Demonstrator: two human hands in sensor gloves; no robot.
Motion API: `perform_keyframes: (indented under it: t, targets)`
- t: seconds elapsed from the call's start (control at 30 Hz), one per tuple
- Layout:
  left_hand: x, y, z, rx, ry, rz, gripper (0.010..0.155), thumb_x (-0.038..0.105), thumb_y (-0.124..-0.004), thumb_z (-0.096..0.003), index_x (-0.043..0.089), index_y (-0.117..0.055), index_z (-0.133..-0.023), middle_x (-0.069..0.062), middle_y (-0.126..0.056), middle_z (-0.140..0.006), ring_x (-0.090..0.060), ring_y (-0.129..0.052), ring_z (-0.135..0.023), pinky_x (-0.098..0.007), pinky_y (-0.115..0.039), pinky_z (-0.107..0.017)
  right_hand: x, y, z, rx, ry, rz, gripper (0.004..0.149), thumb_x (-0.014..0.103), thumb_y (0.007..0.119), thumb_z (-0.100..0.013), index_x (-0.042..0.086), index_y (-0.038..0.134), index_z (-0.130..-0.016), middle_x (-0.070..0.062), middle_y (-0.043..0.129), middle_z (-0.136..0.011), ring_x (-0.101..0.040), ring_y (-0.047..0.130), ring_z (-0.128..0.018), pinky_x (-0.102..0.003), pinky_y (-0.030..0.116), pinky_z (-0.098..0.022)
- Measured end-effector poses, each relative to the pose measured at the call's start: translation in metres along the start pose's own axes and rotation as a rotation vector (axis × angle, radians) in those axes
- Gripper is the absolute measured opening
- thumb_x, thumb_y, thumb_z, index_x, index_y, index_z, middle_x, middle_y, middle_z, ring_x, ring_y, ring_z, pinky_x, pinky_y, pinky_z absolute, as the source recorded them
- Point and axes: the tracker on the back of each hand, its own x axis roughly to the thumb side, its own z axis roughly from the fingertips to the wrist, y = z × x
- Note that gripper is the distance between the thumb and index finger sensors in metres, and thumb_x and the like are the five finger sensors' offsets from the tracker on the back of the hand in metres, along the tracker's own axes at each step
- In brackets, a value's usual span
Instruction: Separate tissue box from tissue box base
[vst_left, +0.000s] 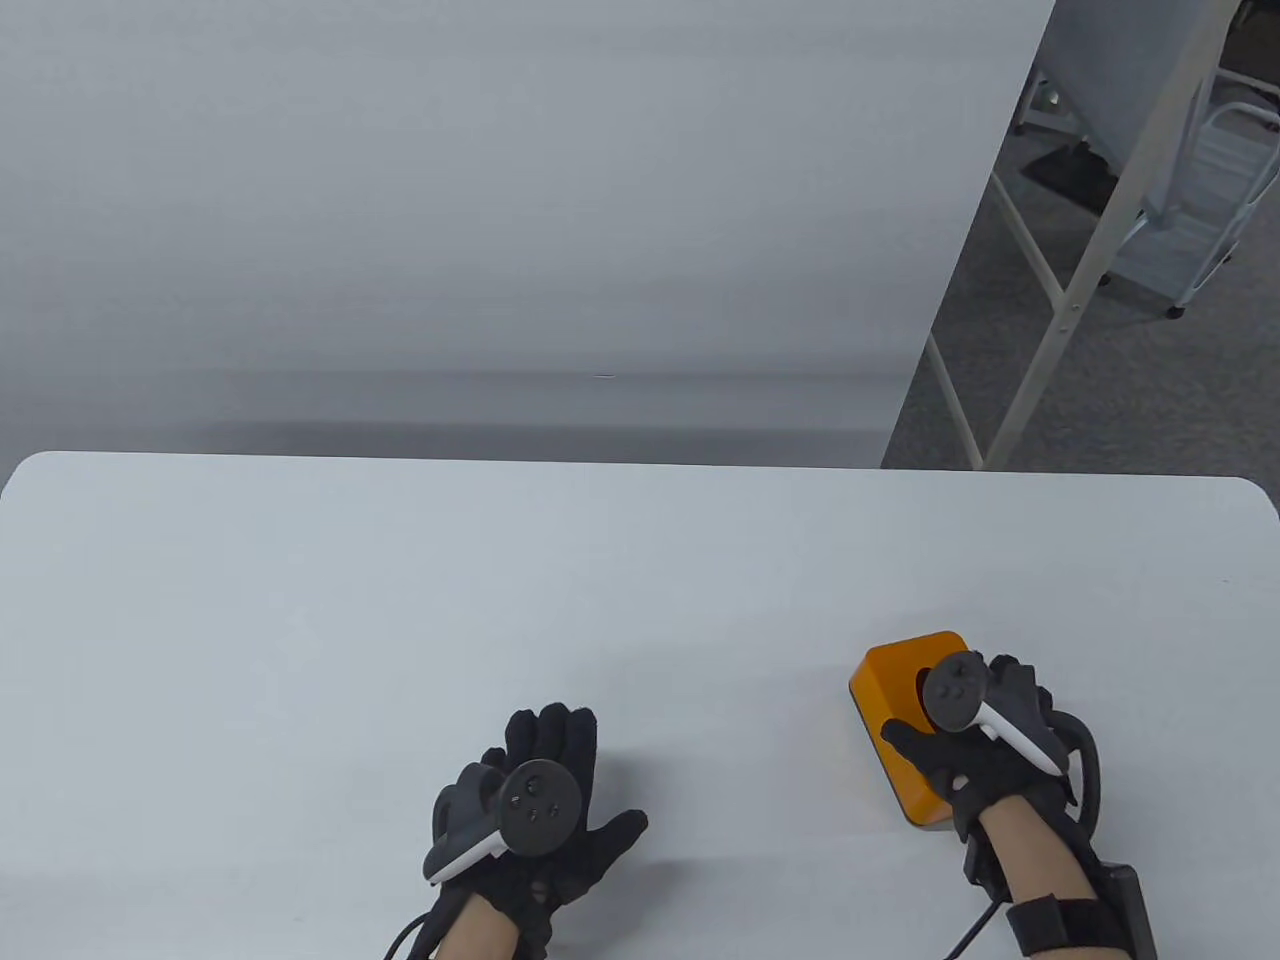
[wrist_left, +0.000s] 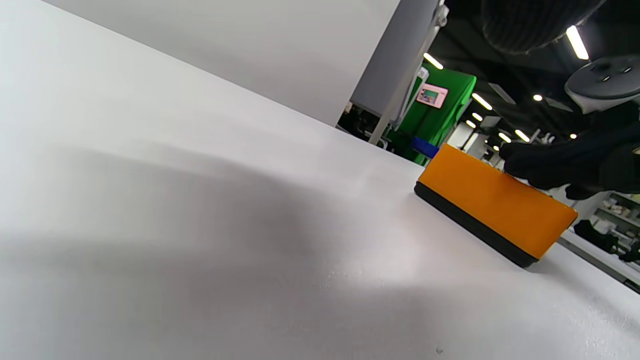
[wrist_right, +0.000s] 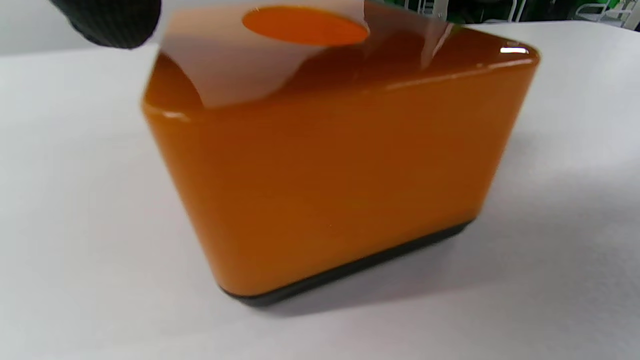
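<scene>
1. The left hand (vst_left: 535, 800) lies at about 6 o'clock on the table (vst_left: 300, 600), palm down. Its fingers are spread apart and hold nothing. A round tracker (vst_left: 540, 806) sits on its back.
2. The right hand (vst_left: 985, 745) is at about 4 o'clock, well apart from the left hand. It is on top of the orange box (vst_left: 890, 690). The thumb (vst_left: 905, 742) lies on the box top, and in the left wrist view the fingers (wrist_left: 550, 160) touch the top too. I cannot tell if the hand grips the box or just rests on it.
3. The box is shiny and orange, with a round hole (wrist_right: 305, 25) in its top. It sits on its black base (wrist_right: 350, 270), and the two are joined. Only a thin black strip of the base shows under the box.
4. At 12 o'clock, past the table's far edge, stands a white wall (vst_left: 500, 200).
5. At about 2 o'clock, far off, there are white frame legs (vst_left: 1050, 310) on a gray floor.
</scene>
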Motion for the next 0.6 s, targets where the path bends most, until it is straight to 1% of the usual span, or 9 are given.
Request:
perform_keyframes:
  t: [0.07, 0.1, 0.13, 0.23, 0.33, 0.37, 0.43, 0.53, 0.6]
  targets:
    - [0.0, 0.001, 0.001, 0.007, -0.009, 0.007, 0.103, 0.073, -0.055, -0.0521, -0.002, -0.018, -0.113, -0.034, -0.014, -0.113, -0.066, -0.011, -0.097, -0.081, -0.025, -0.06, -0.001, 0.004, -0.005, 0.025, -0.015, -0.02, 0.109, 0.077, 0.055, -0.049, -0.001, 0.006, -0.106, -0.042, 0.007, -0.108, -0.074, 0.04, -0.094, -0.085, 0.046, -0.056]
    - [0.001, 0.001, 0.001, 0.008, -0.011, 0.016, 0.103, 0.073, -0.055, -0.0521, -0.002, -0.018, -0.113, -0.034, -0.014, -0.113, -0.066, -0.011, -0.097, -0.081, -0.025, -0.06, 0.0, 0.005, -0.006, 0.043, -0.032, -0.045, 0.111, 0.078, 0.057, -0.049, -0.002, 0.006, -0.106, -0.043, 0.006, -0.107, -0.074, 0.04, -0.094, -0.086, 0.047, -0.055]
    - [0.001, 0.0, 0.001, 0.006, -0.011, 0.026, 0.103, 0.073, -0.055, -0.052, -0.001, -0.018, -0.113, -0.034, -0.014, -0.113, -0.066, -0.011, -0.097, -0.081, -0.024, -0.06, 0.001, 0.009, -0.006, 0.067, -0.022, -0.022, 0.114, 0.079, 0.059, -0.047, -0.003, 0.005, -0.105, -0.044, 0.003, -0.106, -0.074, 0.038, -0.095, -0.086, 0.046, -0.055]
    - [0.002, -0.002, -0.001, 0.001, -0.018, 0.051, 0.103, 0.074, -0.054, -0.0522, -0.001, -0.018, -0.113, -0.033, -0.014, -0.113, -0.066, -0.012, -0.097, -0.081, -0.025, -0.06, 0.004, 0.012, -0.005, 0.051, -0.047, 0.039, 0.12, 0.082, 0.06, -0.045, -0.005, 0.002, -0.104, -0.045, 0.002, -0.105, -0.073, 0.039, -0.094, -0.084, 0.05, -0.056]
    - [0.0, -0.005, -0.002, 0.003, -0.026, 0.143, 0.103, 0.074, -0.054, -0.0525, -0.002, -0.018, -0.113, -0.034, -0.014, -0.112, -0.067, -0.013, -0.097, -0.081, -0.027, -0.06, 0.006, 0.011, -0.001, 0.031, -0.066, 0.013, 0.116, 0.076, 0.065, -0.049, -0.007, 0.006, -0.104, -0.048, 0.007, -0.105, -0.074, 0.047, -0.09, -0.08, 0.057, -0.056]
    - [0.0, -0.006, -0.002, 0.006, -0.026, 0.174, 0.103, 0.074, -0.053, -0.0526, -0.002, -0.019, -0.113, -0.034, -0.015, -0.112, -0.067, -0.015, -0.097, -0.081, -0.029, -0.06, 0.007, 0.011, 0.002, 0.022, -0.078, 0.016, 0.115, 0.075, 0.066, -0.05, -0.008, 0.008, -0.104, -0.048, 0.009, -0.105, -0.074, 0.049, -0.089, -0.081, 0.057, -0.055]
    - [-0.002, -0.005, -0.001, 0.008, -0.005, 0.207, 0.105, 0.077, -0.052, -0.0521, -0.003, -0.022, -0.114, -0.037, -0.019, -0.112, -0.07, -0.026, -0.097, -0.08, -0.04, -0.061, 0.013, 0.007, 0.014, 0.003, -0.111, 0.016, 0.112, 0.076, 0.062, -0.051, -0.007, 0.009, -0.105, -0.051, 0.015, -0.104, -0.075, 0.053, -0.086, -0.08, 0.06, -0.053]
    - [-0.003, -0.004, -0.001, -0.01, 0.006, 0.242, 0.106, 0.079, -0.05, -0.0523, -0.003, -0.024, -0.114, -0.037, -0.022, -0.112, -0.071, -0.034, -0.096, -0.077, -0.046, -0.061, 0.025, 0.003, 0.038, -0.055, -0.193, -0.105, 0.111, 0.076, 0.06, -0.052, -0.008, 0.012, -0.105, -0.052, 0.017, -0.103, -0.075, 0.055, -0.084, -0.079, 0.062, -0.051]
    - [-0.004, -0.007, -0.002, -0.028, 0.006, 0.336, 0.106, 0.079, -0.049, -0.0528, -0.004, -0.024, -0.114, -0.038, -0.022, -0.112, -0.071, -0.036, -0.096, -0.077, -0.047, -0.061, 0.034, 0.002, 0.051, -0.061, -0.282, -0.203, 0.111, 0.076, 0.06, -0.052, -0.009, 0.013, -0.106, -0.052, 0.018, -0.103, -0.075, 0.056, -0.084, -0.079, 0.063, -0.051]
